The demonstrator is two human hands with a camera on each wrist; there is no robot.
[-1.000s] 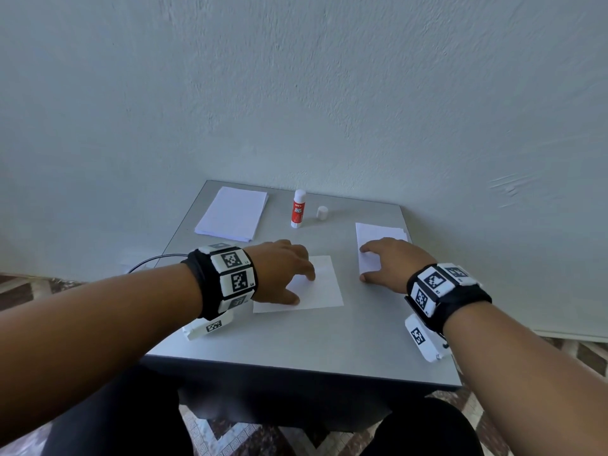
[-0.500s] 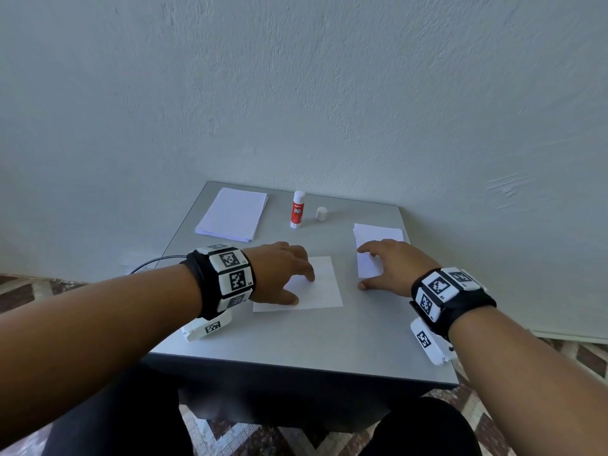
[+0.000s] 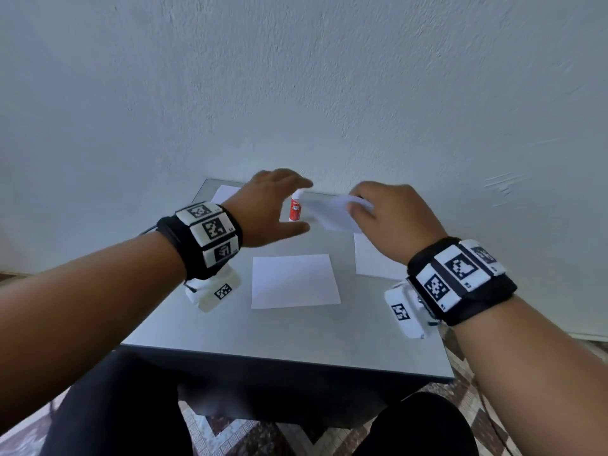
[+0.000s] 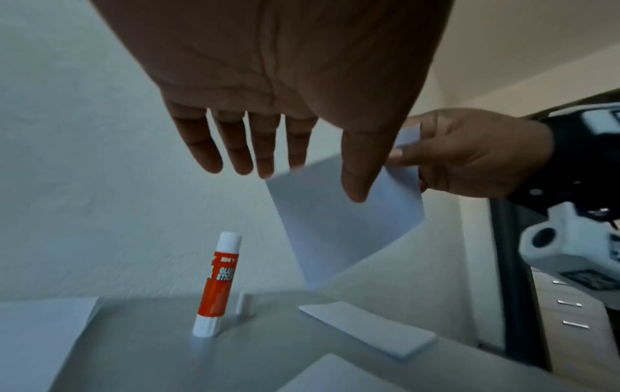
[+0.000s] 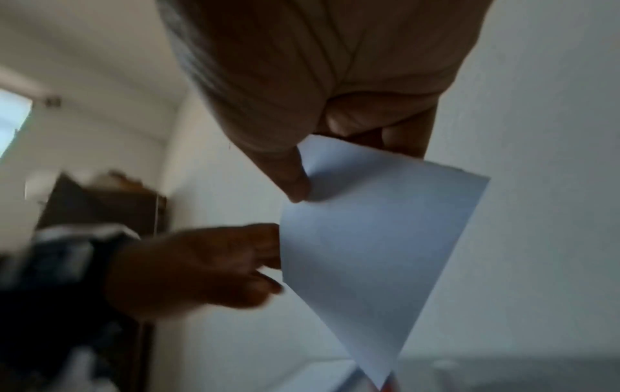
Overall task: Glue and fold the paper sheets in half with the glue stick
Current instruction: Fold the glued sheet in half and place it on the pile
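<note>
Folded sheet pinched aloft in right hand, left hand spread empty beside upright uncapped glue stick; folded pile looks done, flat sheet and stack left.

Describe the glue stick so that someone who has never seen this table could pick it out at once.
Start at the grey square table against the pale wall and look to its far edge. The red-orange plastic glue stick with white ends stands upright there, a small white cap beside it. It is the only coloured thing among white paper.
</note>
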